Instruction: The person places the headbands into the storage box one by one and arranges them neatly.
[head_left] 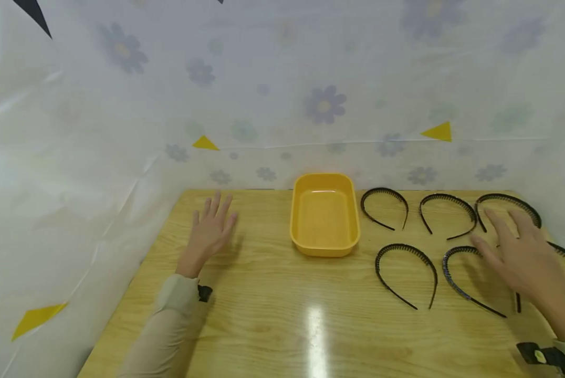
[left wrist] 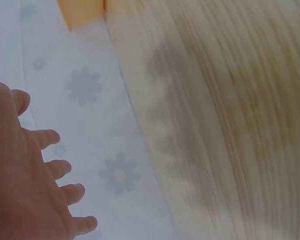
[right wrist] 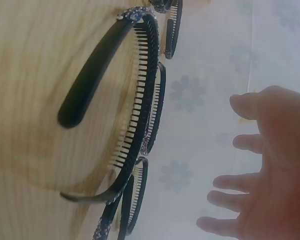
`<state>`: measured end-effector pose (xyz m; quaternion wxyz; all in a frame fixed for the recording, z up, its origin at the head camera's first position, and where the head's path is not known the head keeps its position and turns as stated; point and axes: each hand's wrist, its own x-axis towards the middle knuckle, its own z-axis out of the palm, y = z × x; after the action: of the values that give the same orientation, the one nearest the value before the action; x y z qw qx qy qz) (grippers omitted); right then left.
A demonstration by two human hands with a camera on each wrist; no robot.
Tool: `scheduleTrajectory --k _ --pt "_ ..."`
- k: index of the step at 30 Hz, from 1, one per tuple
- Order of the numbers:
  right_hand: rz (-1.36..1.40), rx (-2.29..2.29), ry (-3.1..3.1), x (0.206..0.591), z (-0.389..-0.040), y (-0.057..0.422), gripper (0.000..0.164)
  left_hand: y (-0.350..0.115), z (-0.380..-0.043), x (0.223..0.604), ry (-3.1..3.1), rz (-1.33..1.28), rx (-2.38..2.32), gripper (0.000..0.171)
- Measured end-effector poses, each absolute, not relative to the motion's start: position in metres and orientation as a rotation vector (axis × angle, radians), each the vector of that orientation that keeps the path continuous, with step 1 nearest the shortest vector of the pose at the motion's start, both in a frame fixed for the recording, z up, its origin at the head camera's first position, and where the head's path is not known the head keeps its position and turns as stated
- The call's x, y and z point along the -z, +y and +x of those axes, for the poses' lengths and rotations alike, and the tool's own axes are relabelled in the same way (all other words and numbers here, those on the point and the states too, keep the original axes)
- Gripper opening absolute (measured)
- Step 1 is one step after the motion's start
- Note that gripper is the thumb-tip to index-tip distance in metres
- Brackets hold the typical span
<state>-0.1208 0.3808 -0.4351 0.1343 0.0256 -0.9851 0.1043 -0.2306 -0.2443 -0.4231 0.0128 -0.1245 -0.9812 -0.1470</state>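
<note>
Several black toothed headbands lie in two rows on the right of the wooden table [head_left: 263, 315]. My right hand [head_left: 528, 257] hovers over the right end of these rows, fingers spread, holding nothing. Beneath it is a front-row headband [head_left: 448, 268] with glittery stones, partly hidden by the hand. A back-row headband [head_left: 506, 196] sits just beyond its fingertips. In the right wrist view, comb teeth line the inside of a stone-studded headband [right wrist: 151, 60], apart from the hand. Over the table's left side, my left hand [head_left: 209, 228] is held with fingers spread and touches no object.
A yellow plastic basin [head_left: 325, 220] with nothing in it stands at the back middle, left of the headbands. White flower-printed sheeting [head_left: 273, 94] rises behind the table and at its left. Yellow tape pieces [head_left: 437, 132] are stuck to it.
</note>
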Motion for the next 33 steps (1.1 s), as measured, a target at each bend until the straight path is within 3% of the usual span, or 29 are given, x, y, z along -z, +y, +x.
scheduleTrajectory --k 13,33 --pt "0.036 -0.600 -2.691 0.440 -0.093 0.387 0.067 -0.185 -0.243 0.432 -3.006 -0.502 0.619 0.065" --pt "0.088 -0.846 -2.801 0.465 -0.067 0.397 0.069 -0.109 -0.268 0.435 -3.061 -0.541 0.688 0.063"
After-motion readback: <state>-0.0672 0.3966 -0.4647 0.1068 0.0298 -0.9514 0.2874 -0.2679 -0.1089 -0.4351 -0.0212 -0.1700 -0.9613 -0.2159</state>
